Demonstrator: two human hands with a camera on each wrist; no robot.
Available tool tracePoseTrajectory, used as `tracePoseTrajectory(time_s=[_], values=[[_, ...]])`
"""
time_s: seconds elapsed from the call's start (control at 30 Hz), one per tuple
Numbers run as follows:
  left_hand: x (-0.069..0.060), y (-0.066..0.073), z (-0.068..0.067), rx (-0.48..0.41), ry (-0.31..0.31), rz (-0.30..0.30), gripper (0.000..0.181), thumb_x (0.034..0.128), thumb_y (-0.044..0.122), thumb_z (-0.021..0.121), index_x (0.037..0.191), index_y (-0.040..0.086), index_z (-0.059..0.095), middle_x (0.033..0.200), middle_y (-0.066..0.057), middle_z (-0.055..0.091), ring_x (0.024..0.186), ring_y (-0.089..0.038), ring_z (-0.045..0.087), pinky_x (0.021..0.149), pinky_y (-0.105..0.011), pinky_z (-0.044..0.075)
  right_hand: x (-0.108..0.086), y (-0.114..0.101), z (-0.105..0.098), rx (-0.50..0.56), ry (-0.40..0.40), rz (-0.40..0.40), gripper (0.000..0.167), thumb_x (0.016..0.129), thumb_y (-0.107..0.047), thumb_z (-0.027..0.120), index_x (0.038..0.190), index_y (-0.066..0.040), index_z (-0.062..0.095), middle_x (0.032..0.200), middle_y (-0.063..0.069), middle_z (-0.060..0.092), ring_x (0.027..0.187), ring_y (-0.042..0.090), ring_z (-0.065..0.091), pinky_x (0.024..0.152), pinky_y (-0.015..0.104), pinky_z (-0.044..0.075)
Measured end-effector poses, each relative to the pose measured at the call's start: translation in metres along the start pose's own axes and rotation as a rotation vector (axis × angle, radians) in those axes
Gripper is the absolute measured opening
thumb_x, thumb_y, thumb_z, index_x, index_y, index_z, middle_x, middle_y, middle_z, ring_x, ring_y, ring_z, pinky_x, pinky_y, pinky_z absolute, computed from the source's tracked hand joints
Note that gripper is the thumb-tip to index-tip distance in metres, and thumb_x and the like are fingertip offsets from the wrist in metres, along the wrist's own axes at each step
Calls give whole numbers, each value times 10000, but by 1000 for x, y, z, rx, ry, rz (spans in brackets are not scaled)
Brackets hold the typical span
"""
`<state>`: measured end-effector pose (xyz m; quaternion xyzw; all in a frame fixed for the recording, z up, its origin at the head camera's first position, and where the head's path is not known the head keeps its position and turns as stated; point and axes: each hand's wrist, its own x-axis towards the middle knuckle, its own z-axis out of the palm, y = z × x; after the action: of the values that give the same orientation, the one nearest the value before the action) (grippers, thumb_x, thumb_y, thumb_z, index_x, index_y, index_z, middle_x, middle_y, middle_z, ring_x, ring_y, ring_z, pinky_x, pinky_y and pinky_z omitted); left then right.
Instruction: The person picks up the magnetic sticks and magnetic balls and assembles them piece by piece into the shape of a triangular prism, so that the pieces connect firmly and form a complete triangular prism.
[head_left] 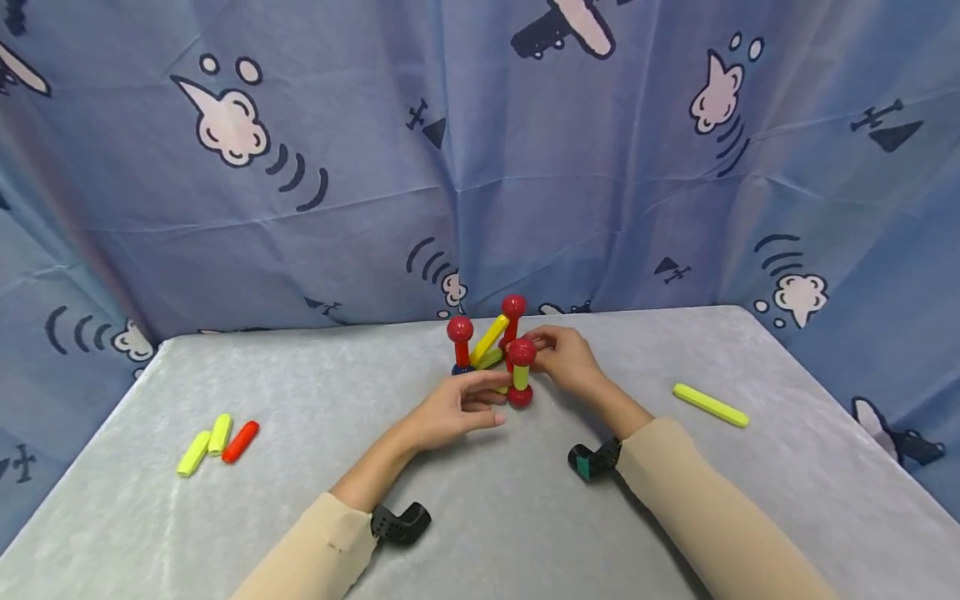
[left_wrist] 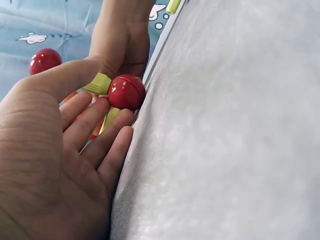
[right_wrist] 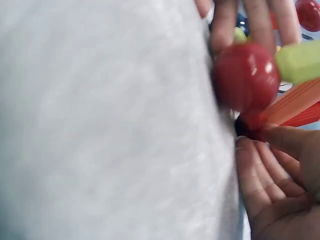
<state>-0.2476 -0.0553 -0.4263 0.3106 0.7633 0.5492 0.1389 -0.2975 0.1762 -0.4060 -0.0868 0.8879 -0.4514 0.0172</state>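
Observation:
A small frame of sticks and balls stands between both hands. Its front post has a red upper ball (head_left: 522, 352), a yellow-green stick (head_left: 521, 377) and a red lower ball (head_left: 520, 396). Behind it rises another red ball (head_left: 513, 306) on a red stick; at left, a red ball (head_left: 460, 328) tops a red stick above a dark blue ball (head_left: 462, 368). A yellow stick (head_left: 490, 339) slants between them. The left hand (head_left: 450, 408) reaches fairly straight fingers to the front post's lower part. At the far right side, the right hand (head_left: 568, 362) pinches a low red ball (right_wrist: 256, 125), partly hidden.
Two yellow-green sticks (head_left: 194, 453) and a short red stick (head_left: 241, 442) lie on the left of the grey-white table (head_left: 315, 375). One longer yellow-green stick (head_left: 710, 405) lies at the right. A blue patterned curtain (head_left: 360, 158) hangs behind the table.

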Motion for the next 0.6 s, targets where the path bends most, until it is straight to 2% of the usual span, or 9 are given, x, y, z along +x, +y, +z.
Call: tracePoseTrajectory(time_s=[0.07,0.13,0.2,0.27,0.33,0.37,0.43,0.5,0.6], values=[[0,0,1,21,1,18,551,942,127,692,1462,69,520,1472,-97,579,1256,-258,636,1051,-323,528,0,-3,0,23,-14,21,328,960,-175,691,1235,3,671,1095,191,718,930,234,664,785,264,575],[-1,1,1,41,101,75,441,938,113,694,1369,63,615,1365,-99,657,1171,-207,668,976,-280,559,-2,-5,-2,64,-34,42,311,985,-181,662,1231,9,670,1109,195,706,936,225,661,800,280,590],[-2,2,1,54,312,180,281,927,65,680,1204,25,705,1169,-142,731,1003,-162,694,846,-228,578,-6,-6,-4,114,-53,59,273,1023,-127,576,1231,32,651,1126,207,686,932,213,669,796,292,605],[-1,4,-1,78,598,276,145,904,-2,647,1015,-9,740,949,-181,729,831,-136,656,728,-188,553,-11,-7,-8,168,-64,87,284,1051,-111,464,1225,44,627,1113,211,668,903,191,665,755,288,605],[0,3,-4,101,847,302,136,872,-58,611,927,-22,730,844,-196,686,759,-142,606,685,-193,530,-18,-7,-11,216,-84,79,354,1050,-112,350,1230,72,592,1117,238,650,885,180,659,721,286,597],[0,3,-6,101,919,281,156,860,-66,603,949,-18,721,854,-203,678,777,-167,612,701,-213,532,-21,-6,-12,232,-95,64,388,1044,-128,316,1238,82,578,1129,253,641,889,181,651,717,282,589],[2,-1,-9,100,931,190,241,862,-57,612,1069,15,714,966,-185,692,896,-219,637,809,-277,550,-28,-2,-12,254,-117,15,432,1045,-171,299,1251,98,567,1163,278,629,923,194,644,729,284,584],[3,-5,-12,105,815,70,377,885,1,648,1258,54,659,1155,-161,697,1089,-260,645,969,-363,536,-35,3,-10,231,-137,-53,420,1062,-215,359,1268,79,577,1207,269,627,970,215,641,763,288,579],[1,-10,-13,124,603,-61,528,927,109,689,1432,70,541,1374,-139,637,1295,-301,587,1128,-472,448,-41,9,-3,149,-138,-150,360,1020,-267,584,1258,0,626,1208,195,657,1027,219,634,834,288,558]])
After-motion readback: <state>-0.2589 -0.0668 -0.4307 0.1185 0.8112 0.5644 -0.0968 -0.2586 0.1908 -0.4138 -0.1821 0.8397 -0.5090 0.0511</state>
